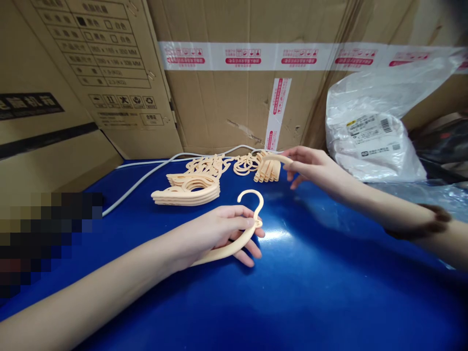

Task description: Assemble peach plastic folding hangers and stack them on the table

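Observation:
A cream plastic hanger piece (234, 247), a curved arm topped by a hook, lies across the palm of my left hand (234, 234). The thumb presses on it just below the hook, and the other fingers extend underneath. At the back of the table, my right hand (307, 165) pinches one end of a curved cream hanger arm (278, 158). That arm is over a row of similar hanger arms (266, 171), and I cannot tell whether it touches them. To the left rests a stack of cream hanger pieces (186, 192), with a heap of hook parts (208, 165) behind.
Everything rests on a blue tabletop (310, 297). Large cardboard boxes (223, 107) wall off the back and left. A pale cable (135, 184) runs along the rear left. A white plastic bag (373, 141) with a label stands at the back right, beside clear film (438, 197).

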The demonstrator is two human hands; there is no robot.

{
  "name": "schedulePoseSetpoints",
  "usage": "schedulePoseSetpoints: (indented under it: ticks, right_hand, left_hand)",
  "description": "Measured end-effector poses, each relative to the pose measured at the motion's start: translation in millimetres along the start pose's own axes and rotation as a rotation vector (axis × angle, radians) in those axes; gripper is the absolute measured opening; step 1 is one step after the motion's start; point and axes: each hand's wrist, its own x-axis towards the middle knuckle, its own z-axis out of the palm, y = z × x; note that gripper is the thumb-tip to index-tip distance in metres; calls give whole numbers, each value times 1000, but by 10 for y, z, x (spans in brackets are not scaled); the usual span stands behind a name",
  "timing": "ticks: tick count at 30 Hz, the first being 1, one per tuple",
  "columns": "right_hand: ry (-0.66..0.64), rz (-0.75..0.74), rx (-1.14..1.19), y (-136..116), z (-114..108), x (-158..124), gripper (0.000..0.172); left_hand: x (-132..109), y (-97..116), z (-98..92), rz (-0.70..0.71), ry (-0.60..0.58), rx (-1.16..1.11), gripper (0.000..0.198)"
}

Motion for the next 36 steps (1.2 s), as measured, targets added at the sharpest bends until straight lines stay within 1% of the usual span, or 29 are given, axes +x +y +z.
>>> schedulePoseSetpoints:
  ticks: [1, 3, 4, 7, 11, 15, 18, 22, 27, 32, 36]
  right_hand:
    - [-24, -20, 38, 0, 26, -115, 13]
    - [-69, -28, 115, 37, 80, -302, 17]
    - [-96, -33, 148, 67, 106, -368, 19]
    - [-123, -89, 123, 161, 164, -465, 23]
    - [-157, -173, 75, 206, 180, -485, 32]
    - [-172, -227, -61, 204, 168, -536, 28]
    - [-211, -270, -163, 213, 172, -569, 24]
    - [-254, -334, -240, 215, 189, -568, 18]
    - [-296, -343, -312, 211, 206, -559, 21]
    - [-291, -336, -340, 226, 200, -566, 27]
    - [-328, -348, -321, 234, 189, -584, 25]
  left_hand:
    - [-1, 5, 5, -1, 12, -12, 10]
    - [-3, 18, 22, -1, 48, -38, 9]
    - [-4, 25, 32, 4, 71, -50, 9]
    - [-3, 33, 59, 27, 140, -60, 9]
    - [23, 10, 46, 89, 169, -6, 13]
    - [62, -13, 1, 134, 165, 42, 16]
    - [75, -17, -23, 130, 158, 65, 18]
    - [69, -21, -40, 106, 157, 104, 23]
    - [59, -18, -37, 105, 171, 123, 23]
    - [64, -4, -30, 99, 175, 134, 21]
    - [67, -2, -40, 86, 170, 117, 20]
